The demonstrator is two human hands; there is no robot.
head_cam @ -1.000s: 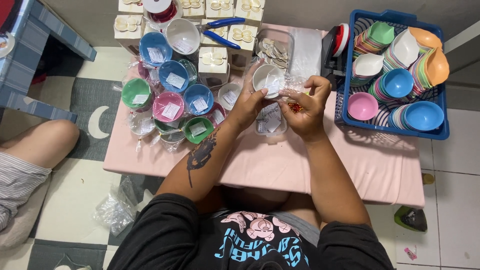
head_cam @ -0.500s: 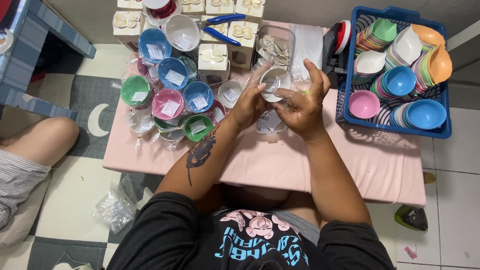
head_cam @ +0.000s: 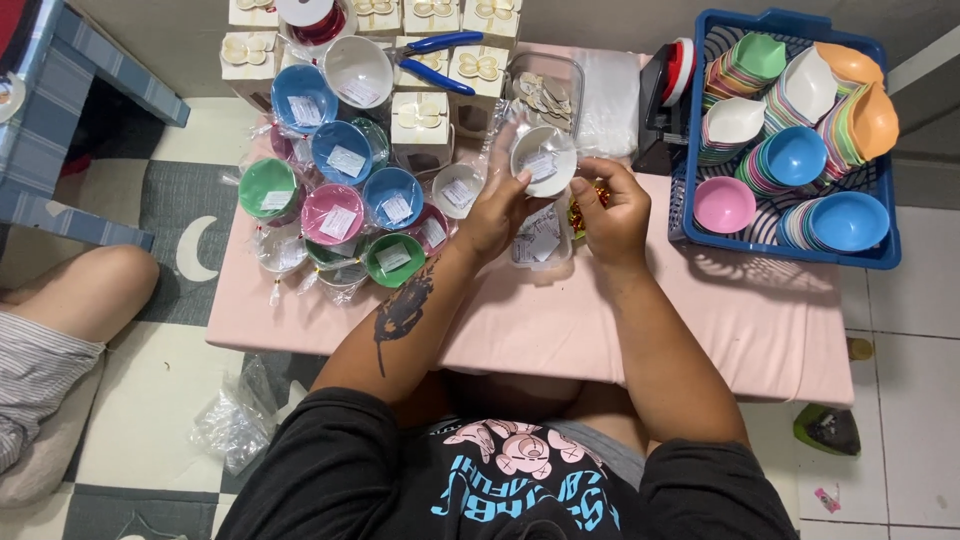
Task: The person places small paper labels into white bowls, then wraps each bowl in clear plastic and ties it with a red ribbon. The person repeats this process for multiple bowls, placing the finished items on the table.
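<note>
The left hand (head_cam: 497, 205) cups a white bowl (head_cam: 541, 160) in clear wrap, fingers curled round its side, held just above the pink table (head_cam: 560, 320). The right hand (head_cam: 612, 208) pinches the wrap at the bowl's edge, with something red and gold beneath it. Wrapped bowls (head_cam: 340, 200) crowd the left, small cream boxes (head_cam: 420, 125) and blue pliers (head_cam: 440, 60) sit behind, and a blue basket (head_cam: 880, 258) of stacked bowls stands right; another person's knee (head_cam: 95, 290) shows left.
</note>
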